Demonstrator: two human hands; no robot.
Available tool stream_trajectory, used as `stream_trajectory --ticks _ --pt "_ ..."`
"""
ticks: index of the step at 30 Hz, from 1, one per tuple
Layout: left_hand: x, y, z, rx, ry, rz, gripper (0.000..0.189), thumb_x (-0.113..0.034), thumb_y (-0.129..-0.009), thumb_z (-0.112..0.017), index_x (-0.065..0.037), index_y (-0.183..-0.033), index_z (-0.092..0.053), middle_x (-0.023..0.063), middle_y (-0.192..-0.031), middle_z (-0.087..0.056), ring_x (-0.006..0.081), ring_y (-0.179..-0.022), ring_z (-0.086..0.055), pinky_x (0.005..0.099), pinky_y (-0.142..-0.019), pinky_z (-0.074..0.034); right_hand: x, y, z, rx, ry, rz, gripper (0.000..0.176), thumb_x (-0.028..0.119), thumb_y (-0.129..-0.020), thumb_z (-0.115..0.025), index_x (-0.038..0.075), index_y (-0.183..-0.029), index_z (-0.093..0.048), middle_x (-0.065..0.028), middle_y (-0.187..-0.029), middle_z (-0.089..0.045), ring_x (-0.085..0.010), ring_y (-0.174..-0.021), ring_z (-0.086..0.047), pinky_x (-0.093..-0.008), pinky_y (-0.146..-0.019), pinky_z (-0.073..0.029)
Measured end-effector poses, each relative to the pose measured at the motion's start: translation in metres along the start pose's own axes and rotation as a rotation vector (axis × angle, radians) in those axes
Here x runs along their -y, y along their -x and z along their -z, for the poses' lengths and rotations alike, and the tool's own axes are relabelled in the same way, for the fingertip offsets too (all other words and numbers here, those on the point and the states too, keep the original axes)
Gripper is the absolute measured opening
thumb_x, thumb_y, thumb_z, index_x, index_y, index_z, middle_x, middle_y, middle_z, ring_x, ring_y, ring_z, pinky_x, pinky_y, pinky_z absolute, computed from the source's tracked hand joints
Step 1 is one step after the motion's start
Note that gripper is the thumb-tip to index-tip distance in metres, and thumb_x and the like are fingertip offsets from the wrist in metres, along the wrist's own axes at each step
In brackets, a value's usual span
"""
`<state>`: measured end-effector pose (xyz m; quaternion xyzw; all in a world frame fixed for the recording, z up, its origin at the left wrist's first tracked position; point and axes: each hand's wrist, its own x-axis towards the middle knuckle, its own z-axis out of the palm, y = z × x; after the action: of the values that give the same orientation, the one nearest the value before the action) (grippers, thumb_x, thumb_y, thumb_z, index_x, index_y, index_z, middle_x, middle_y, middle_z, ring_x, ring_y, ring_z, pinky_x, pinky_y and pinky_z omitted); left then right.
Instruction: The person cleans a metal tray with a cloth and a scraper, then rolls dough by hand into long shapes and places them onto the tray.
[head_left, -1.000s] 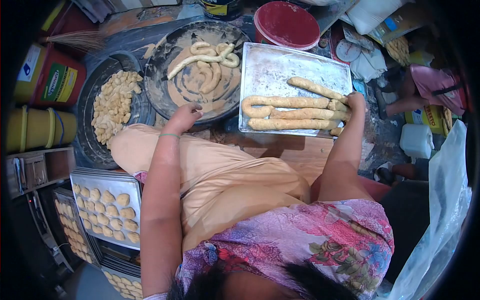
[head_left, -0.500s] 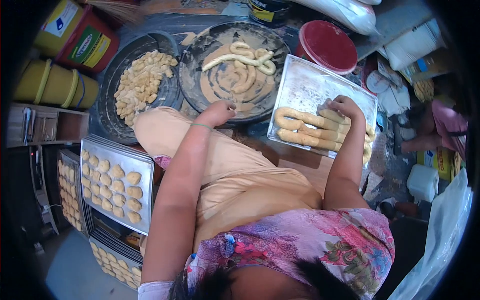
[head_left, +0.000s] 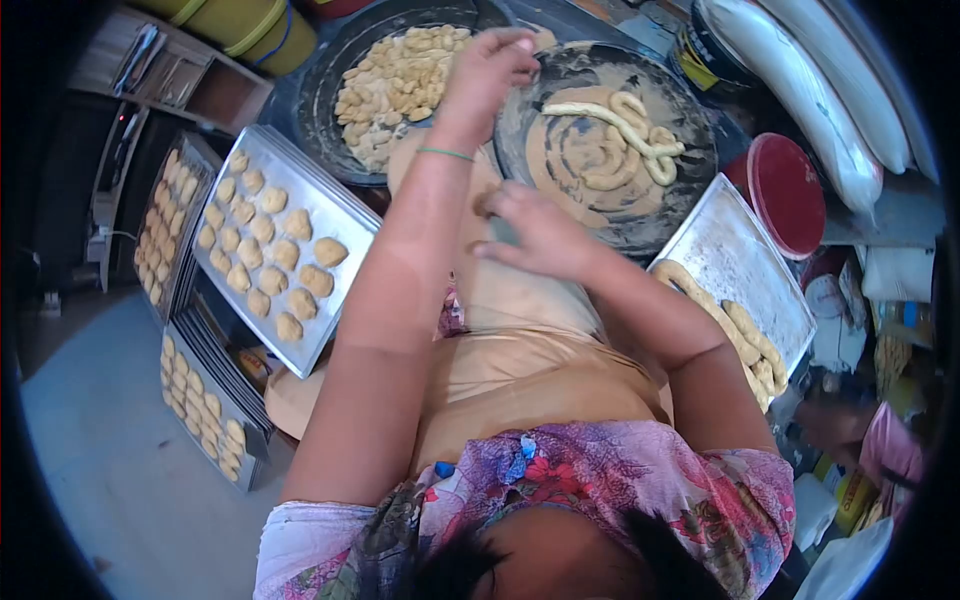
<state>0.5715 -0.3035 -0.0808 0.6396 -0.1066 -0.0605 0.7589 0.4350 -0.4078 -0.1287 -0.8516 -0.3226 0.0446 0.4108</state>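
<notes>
My left hand [head_left: 492, 78] is over the rim between two black basins, its fingers loosely bent and apart, with nothing visible in them. Below it, my right hand [head_left: 535, 232] is above the cloth on my lap, thumb and fingers spread and slightly blurred. The left basin [head_left: 315, 130] holds a heap of small floured dough pieces [head_left: 400, 90]. In the floury right basin [head_left: 690, 195] lie a long pale dough rope [head_left: 610, 118] and looped, crumb-coated ropes. A metal tray [head_left: 775, 265] at right bears thick coated dough rolls [head_left: 745, 330], partly hidden by my right forearm.
At left, stacked metal trays [head_left: 325, 345] carry rows of round dough pieces [head_left: 272, 255]. A red lidded bucket [head_left: 785, 195] stands beyond the right tray, near white sacks [head_left: 830, 100]. Yellow buckets [head_left: 245, 25] are at upper left. Another person's pink clothing [head_left: 890, 450] shows at far right.
My right hand has left the tray of rolls and come across to my lap. My left hand has moved up toward the left basin. The view has turned left.
</notes>
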Motion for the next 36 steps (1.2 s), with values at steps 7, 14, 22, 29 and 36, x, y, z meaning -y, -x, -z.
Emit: stream_trajectory --ticks 7,14,22,29,36 --pt "-0.012 0.01 0.091 -0.22 0.013 -0.019 0.031 -0.018 -0.088 -0.059 0.002 -0.112 -0.054 0.0091 -0.101 -0.062 0.0164 -0.086 -0.061 0.0265 -0.074 -0.05 0.041 -0.036 -0.051 0.006 0.324 0.381 0.036 0.03 -0.069 -0.071 0.01 -0.096 -0.057 -0.0085 -0.113 -0.048 -0.0273 -0.115 -0.039 -0.0519 -0.095 -0.026" --pt "0.004 -0.004 0.082 -0.294 -0.313 0.005 0.035 -0.007 -0.079 -0.064 0.003 -0.111 -0.055 0.0075 -0.095 -0.06 0.0088 -0.077 -0.056 0.0222 -0.067 -0.046 -0.042 -0.075 0.008 -0.379 -0.131 -0.046 0.023 0.016 -0.072 -0.068 0.009 -0.093 -0.061 -0.0106 -0.09 -0.059 -0.025 -0.084 -0.058 -0.037 -0.075 -0.046" --pt "0.128 -0.053 0.04 -0.057 -0.833 -0.124 0.041 -0.018 -0.074 -0.067 -0.004 -0.112 -0.058 0.0153 -0.095 -0.063 0.0298 -0.09 -0.06 0.0347 -0.086 -0.045 -0.314 -0.056 -0.03 -0.453 -0.238 -0.942 0.032 0.016 -0.072 -0.065 0.002 -0.102 -0.063 -0.0138 -0.092 -0.064 -0.0265 -0.08 -0.062 -0.0362 -0.072 -0.048" --pt "0.109 -0.068 0.035 0.223 -1.21 0.523 0.043 -0.028 -0.079 -0.058 -0.005 -0.116 -0.058 0.0169 -0.113 -0.06 0.0318 -0.105 -0.057 0.0411 -0.092 -0.042 -0.39 0.04 -0.126 0.033 0.305 -1.153 0.028 0.015 -0.074 -0.062 -0.003 -0.095 -0.063 -0.0145 -0.087 -0.063 -0.027 -0.08 -0.061 -0.0356 -0.073 -0.047" --pt "0.108 -0.078 -0.006 0.509 -1.26 0.536 0.041 -0.033 -0.081 -0.059 -0.005 -0.111 -0.058 0.0173 -0.108 -0.061 0.0325 -0.102 -0.057 0.0408 -0.086 -0.045 -0.375 -0.049 -0.145 -0.096 -0.461 -0.971 0.027 0.013 -0.078 -0.056 -0.003 -0.099 -0.063 -0.0175 -0.09 -0.063 -0.0299 -0.083 -0.061 -0.0377 -0.075 -0.047"
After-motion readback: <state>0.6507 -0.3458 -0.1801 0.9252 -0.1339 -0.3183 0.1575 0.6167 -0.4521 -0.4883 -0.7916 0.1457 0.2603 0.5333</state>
